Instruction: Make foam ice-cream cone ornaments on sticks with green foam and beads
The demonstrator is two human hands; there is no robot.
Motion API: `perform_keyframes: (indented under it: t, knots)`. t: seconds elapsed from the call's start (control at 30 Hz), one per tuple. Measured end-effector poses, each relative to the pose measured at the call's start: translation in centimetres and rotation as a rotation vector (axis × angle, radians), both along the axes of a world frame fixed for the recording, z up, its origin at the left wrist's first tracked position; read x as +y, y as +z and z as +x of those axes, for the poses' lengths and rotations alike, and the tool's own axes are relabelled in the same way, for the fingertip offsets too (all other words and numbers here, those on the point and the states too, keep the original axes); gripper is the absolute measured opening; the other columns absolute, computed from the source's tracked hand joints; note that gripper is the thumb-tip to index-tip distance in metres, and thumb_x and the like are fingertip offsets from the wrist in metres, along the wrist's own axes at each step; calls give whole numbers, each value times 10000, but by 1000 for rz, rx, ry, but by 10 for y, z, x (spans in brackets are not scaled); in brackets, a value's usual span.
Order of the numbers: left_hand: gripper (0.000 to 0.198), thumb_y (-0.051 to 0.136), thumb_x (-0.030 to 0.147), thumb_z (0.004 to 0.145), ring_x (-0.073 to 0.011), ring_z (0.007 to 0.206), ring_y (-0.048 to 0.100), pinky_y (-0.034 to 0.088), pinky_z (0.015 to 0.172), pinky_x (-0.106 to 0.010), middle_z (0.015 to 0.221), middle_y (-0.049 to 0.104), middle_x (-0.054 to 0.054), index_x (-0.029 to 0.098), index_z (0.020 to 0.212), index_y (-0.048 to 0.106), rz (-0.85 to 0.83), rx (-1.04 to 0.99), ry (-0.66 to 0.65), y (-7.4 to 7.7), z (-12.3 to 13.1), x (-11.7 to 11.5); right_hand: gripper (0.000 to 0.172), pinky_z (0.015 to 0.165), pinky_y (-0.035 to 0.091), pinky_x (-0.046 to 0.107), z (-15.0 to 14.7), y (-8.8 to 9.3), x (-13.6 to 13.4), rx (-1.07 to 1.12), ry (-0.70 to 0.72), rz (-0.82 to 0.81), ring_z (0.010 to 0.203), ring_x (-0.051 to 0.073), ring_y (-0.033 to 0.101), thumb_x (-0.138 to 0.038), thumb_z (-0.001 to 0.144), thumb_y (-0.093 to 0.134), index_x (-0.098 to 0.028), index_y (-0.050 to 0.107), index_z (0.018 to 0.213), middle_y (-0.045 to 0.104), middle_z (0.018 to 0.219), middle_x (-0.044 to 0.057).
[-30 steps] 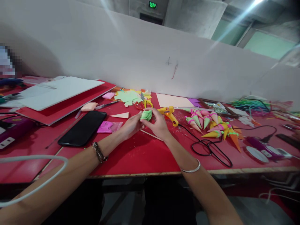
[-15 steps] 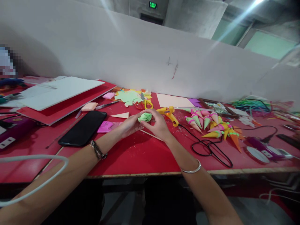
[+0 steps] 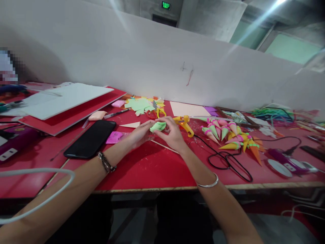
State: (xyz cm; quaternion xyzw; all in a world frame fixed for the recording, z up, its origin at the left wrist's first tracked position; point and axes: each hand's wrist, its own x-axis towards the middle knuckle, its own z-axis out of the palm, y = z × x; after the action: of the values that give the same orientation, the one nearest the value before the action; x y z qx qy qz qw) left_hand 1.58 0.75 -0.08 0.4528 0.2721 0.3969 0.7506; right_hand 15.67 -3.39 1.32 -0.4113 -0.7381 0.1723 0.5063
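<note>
A light green, soft-looking folded piece [image 3: 158,126] is held between my two hands above the red table [image 3: 152,173]. My left hand [image 3: 142,135] supports it from the left, its fingers curled by the piece. From the right, my right hand [image 3: 171,133] grips it with bent fingers and thumb. Just behind my right hand rests a yellow glue gun [image 3: 186,124]. Under the hands a thin pale stick [image 3: 165,146] lies on the table. Left of my left hand are a pale paper triangle [image 3: 132,125] and a pink packet [image 3: 114,137].
A black phone [image 3: 90,139] and white boards [image 3: 68,98] lie at the left. Green paper pieces [image 3: 139,105] and yellow-handled scissors [image 3: 160,112] are behind the hands. Colourful small cones [image 3: 228,134], a black cable [image 3: 225,161] and a purple power strip [image 3: 286,161] are at the right.
The green piece has turned and looks flatter, with its folds less visible. My right hand's fingers have shifted slightly up around it. The items on the table look unchanged.
</note>
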Motion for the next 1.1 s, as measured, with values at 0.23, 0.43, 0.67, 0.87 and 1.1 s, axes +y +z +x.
perform_keyframes:
  t: [0.23,0.43,0.67,0.87,1.1]
  knots:
    - [196,565,326,726,-78,622,527,414,548,-177,787,607,-22,172,830,624,91,50,113,3,4,-4,271,731,483,275,1,-2,2,27,-4,-19,939,154,514,-237,713,572,-251,518,978,494,1019,35]
    - [204,574,288,705,-95,635,532,416,613,-211,765,618,-44,134,826,631,128,115,121,5,4,-5,329,791,461,278,-1,-3,2,36,27,-38,954,144,519,-228,727,554,-254,478,1046,519,1056,24]
    - [183,600,271,683,-83,609,515,389,539,-177,745,579,-8,166,832,594,120,56,53,-2,1,-2,219,793,460,286,-2,0,0,9,77,-15,948,141,526,-208,740,530,-255,520,954,552,1010,9]
    - [263,531,389,731,-87,524,472,380,512,-197,620,560,-15,130,722,580,51,61,140,2,6,-3,202,772,462,294,1,-5,4,56,16,-13,903,147,542,-237,733,530,-235,518,934,559,971,20]
    - [368,450,471,767,-106,632,503,411,657,-241,776,586,-33,149,897,570,278,58,57,0,8,-5,201,755,451,292,3,-6,7,58,-111,62,887,157,523,-220,726,530,-220,514,927,542,934,27]
